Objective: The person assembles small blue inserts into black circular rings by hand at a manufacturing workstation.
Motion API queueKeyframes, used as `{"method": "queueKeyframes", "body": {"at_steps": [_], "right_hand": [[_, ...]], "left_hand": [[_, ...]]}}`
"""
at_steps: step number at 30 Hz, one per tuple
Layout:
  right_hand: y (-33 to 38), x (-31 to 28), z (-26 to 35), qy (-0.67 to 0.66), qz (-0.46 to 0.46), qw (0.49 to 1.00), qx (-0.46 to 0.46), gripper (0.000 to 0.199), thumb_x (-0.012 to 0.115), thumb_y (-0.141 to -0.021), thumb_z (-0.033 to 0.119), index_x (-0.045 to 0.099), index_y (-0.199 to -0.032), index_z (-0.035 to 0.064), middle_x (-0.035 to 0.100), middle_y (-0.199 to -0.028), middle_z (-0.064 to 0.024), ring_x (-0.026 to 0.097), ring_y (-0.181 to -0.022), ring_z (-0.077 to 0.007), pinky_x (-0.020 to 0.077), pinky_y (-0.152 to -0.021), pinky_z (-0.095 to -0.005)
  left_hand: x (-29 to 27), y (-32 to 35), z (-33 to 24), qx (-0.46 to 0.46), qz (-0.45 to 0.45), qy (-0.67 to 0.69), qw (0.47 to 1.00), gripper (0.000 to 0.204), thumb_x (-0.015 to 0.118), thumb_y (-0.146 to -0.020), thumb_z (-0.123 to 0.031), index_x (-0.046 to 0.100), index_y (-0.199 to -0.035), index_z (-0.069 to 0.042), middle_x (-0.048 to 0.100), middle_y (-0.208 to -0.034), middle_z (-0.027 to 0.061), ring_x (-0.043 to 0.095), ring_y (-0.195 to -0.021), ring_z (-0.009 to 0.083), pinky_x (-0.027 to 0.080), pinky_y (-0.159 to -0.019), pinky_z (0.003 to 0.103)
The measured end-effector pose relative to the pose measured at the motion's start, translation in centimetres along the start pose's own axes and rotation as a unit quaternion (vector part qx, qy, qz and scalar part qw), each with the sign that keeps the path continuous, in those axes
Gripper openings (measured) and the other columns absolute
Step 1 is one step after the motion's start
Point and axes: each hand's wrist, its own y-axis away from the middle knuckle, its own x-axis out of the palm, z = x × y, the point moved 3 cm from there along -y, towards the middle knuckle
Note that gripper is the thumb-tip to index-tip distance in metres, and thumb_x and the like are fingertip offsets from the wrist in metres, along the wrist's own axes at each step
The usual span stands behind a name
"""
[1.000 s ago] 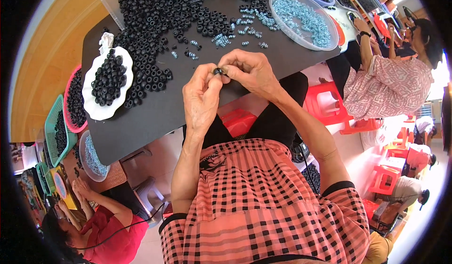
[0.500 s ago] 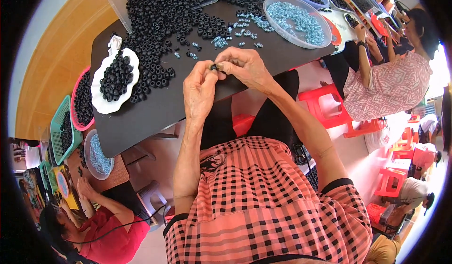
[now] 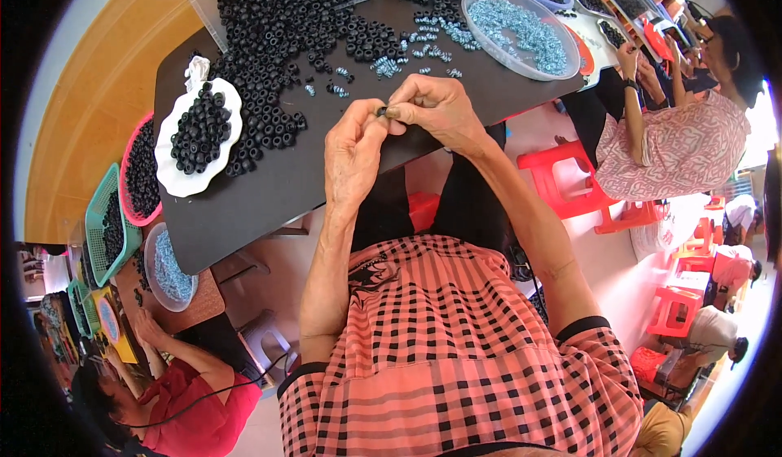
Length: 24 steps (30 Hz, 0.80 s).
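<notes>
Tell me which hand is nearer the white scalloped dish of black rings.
Left. The left hand is to the right of the white scalloped dish, across bare black tabletop. The right hand is farther right, beyond the left hand, fingertips meeting it.

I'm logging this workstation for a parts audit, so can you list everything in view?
Black rings: many, black, heaped on the far part of the table.
Table: one, black, in front of the person.
White dish: one, white, left on the table, holding black rings.
Silver pieces: several, silvery blue, scattered by the heap.
Clear bowl: one, clear, far right, holding silver pieces.
Pink basket: one, beyond the table's left edge.
Green basket: one, further left.
Red stools: several, right on the floor.
Other people: at least two, right and lower left.
Left hand: pinching a small black piece.
Right hand: pinching the same piece.
</notes>
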Motion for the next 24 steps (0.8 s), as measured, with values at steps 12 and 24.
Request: {"method": "queueKeyframes", "body": {"at_steps": [12,24], "right_hand": [[-0.16,-0.08,-0.14,-0.006,-0.015,1.0,-0.009,0.01,0.062,-0.09,0.007,0.064,-0.09,-0.0026,0.065,-0.077,-0.0037,0.057,-0.071,-0.007,0.0457,-0.064,-0.0206],[0.06,-0.09,-0.27,-0.002,-0.02,1.0,-0.007,0.008,0.061,-0.09,0.004,0.063,-0.092,-0.0034,0.064,-0.08,-0.002,0.058,-0.073,-0.0057,0.0469,-0.065,-0.0197]], "left_hand": [[-0.2,-0.12,-0.18,-0.024,0.021,0.002,1.0,0.017,0.047,-0.095,-0.007,0.061,-0.102,0.001,0.066,-0.086,0.0045,0.06,-0.084,0.0091,0.046,-0.083,0.024],[0.06,-0.16,0.2,-0.006,0.028,-0.015,0.999,0.016,0.047,-0.096,-0.007,0.06,-0.103,0.001,0.065,-0.087,0.0036,0.059,-0.083,0.0075,0.045,-0.081,0.022]]}}
